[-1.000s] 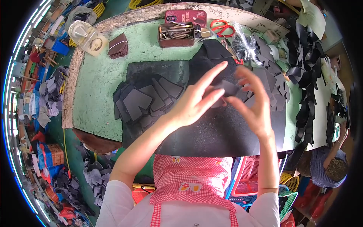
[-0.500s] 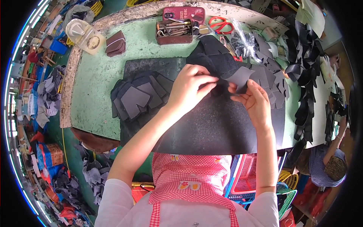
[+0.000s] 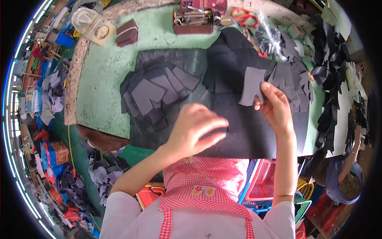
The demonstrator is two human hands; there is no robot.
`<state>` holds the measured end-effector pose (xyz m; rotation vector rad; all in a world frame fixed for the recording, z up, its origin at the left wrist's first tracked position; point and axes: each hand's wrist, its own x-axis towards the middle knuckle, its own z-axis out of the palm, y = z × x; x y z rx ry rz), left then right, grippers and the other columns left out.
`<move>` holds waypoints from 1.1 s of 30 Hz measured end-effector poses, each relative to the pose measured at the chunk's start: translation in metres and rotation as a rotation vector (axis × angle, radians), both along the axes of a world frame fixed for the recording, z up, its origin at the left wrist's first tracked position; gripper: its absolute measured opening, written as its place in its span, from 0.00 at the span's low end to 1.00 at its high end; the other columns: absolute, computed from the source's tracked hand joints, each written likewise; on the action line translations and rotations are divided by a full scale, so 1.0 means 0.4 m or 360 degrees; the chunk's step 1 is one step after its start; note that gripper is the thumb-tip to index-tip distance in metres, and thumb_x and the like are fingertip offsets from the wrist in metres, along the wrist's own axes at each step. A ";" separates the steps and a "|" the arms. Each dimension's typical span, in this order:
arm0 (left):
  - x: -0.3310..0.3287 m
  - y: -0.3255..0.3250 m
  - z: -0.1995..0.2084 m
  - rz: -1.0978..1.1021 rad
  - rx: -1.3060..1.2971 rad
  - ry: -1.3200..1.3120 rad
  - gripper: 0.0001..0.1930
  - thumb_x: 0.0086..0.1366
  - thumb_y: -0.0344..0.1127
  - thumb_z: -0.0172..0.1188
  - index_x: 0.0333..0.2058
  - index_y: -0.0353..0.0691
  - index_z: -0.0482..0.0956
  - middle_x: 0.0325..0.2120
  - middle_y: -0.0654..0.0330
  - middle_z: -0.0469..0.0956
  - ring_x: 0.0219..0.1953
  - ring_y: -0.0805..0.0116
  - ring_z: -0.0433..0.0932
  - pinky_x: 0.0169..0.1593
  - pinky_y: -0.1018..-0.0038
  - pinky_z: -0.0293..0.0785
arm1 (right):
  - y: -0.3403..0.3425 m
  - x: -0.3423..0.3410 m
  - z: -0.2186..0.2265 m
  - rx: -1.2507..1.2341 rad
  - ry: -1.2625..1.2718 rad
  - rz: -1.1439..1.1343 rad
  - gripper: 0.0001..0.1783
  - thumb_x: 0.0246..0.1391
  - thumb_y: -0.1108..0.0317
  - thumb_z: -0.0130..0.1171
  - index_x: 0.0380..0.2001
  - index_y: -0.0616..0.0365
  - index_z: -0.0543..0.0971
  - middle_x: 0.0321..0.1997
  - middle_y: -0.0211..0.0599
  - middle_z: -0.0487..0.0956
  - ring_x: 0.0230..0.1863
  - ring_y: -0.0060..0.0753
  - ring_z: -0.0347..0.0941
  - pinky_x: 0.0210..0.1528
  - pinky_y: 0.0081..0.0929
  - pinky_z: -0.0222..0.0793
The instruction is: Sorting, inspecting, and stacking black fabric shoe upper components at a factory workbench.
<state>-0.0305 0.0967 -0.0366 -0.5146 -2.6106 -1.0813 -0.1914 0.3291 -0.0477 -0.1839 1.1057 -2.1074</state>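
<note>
My right hand (image 3: 275,105) pinches a dark grey cut piece of sheet material (image 3: 251,85) by its right edge, holding it up over the black mat (image 3: 187,139). Lower and nearer me, my left hand (image 3: 197,129) is blurred, its thumb and forefinger apart; I make out nothing held between them. Grey notched pieces (image 3: 149,93) lie overlapping on the mat's left part. Beyond my hands lies a stack of black pieces (image 3: 227,59). More grey pieces (image 3: 292,77) spread out to the right of the held one.
Along the table's far side are a box of tools (image 3: 193,20), red-handled scissors (image 3: 244,18) and a clear plastic bag (image 3: 270,40). Strapped brown pieces (image 3: 127,33) and a clear container (image 3: 92,27) sit far left. Black strips (image 3: 328,79) hang at right; another person (image 3: 346,175) is beyond.
My left hand has come away from the grey piece and moved down toward me. The right hand keeps its hold, and the piece now hangs flatter and more fully in view.
</note>
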 end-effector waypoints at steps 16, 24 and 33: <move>0.030 0.016 -0.035 0.0373 0.0438 -0.0936 0.09 0.65 0.34 0.65 0.30 0.37 0.76 0.19 0.64 0.81 0.21 0.79 0.81 0.22 0.81 0.71 | -0.058 0.157 0.059 0.1531 0.0645 0.0220 0.09 0.56 0.70 0.67 0.29 0.65 0.79 0.21 0.32 0.81 0.21 0.18 0.79 0.22 0.15 0.74; 0.022 0.029 -0.038 0.0390 0.0009 -0.0610 0.09 0.58 0.35 0.69 0.30 0.41 0.77 0.13 0.67 0.76 0.15 0.71 0.78 0.22 0.75 0.71 | -0.078 0.144 0.071 0.1818 0.0969 0.0361 0.11 0.50 0.70 0.71 0.27 0.63 0.77 0.20 0.32 0.78 0.22 0.28 0.78 0.27 0.24 0.75; -0.013 0.039 -0.002 0.0592 -0.0018 -0.0262 0.45 0.52 0.38 0.75 0.66 0.42 0.60 0.41 0.55 0.77 0.39 0.60 0.79 0.42 0.69 0.75 | -0.072 0.150 0.036 0.1633 0.2041 0.0123 0.22 0.41 0.73 0.74 0.38 0.58 0.74 0.38 0.35 0.77 0.41 0.36 0.78 0.44 0.31 0.74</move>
